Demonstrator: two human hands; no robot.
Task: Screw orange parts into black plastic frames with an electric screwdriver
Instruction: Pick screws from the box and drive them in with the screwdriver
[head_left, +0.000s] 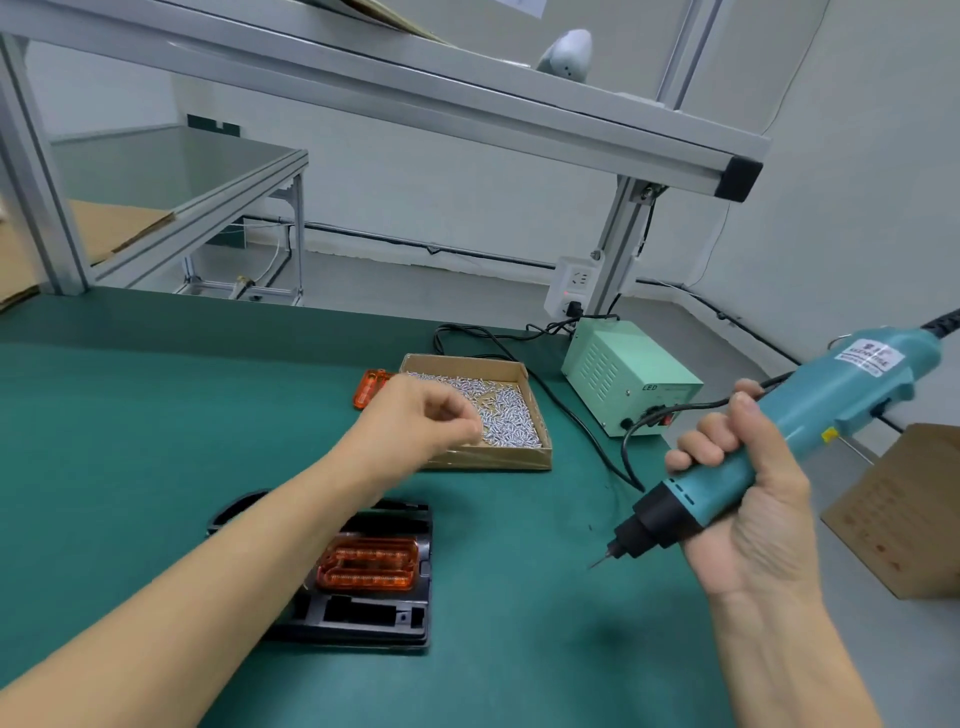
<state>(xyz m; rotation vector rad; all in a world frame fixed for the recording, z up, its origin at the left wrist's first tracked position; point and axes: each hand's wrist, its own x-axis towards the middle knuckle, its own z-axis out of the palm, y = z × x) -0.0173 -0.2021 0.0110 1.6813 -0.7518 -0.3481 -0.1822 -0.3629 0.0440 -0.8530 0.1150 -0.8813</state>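
One head-worn wide-angle view — looking forward and down, close over the green bench (156, 415) — no second view.

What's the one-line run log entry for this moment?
left hand: over screw box, fingers curled | right hand: holds electric screwdriver | orange part: seated in black frame

Your black frame (363, 613) lies flat near the table's front edge, an orange part (369, 564) seated inside; your teal screwdriver (769, 447) is tilted, bit down-left.

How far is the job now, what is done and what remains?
Done: an orange part sits in the black frame. In hand: the right hand grips the screwdriver; the left hand reaches over the screw box. Left: driving screws; another orange part waits.
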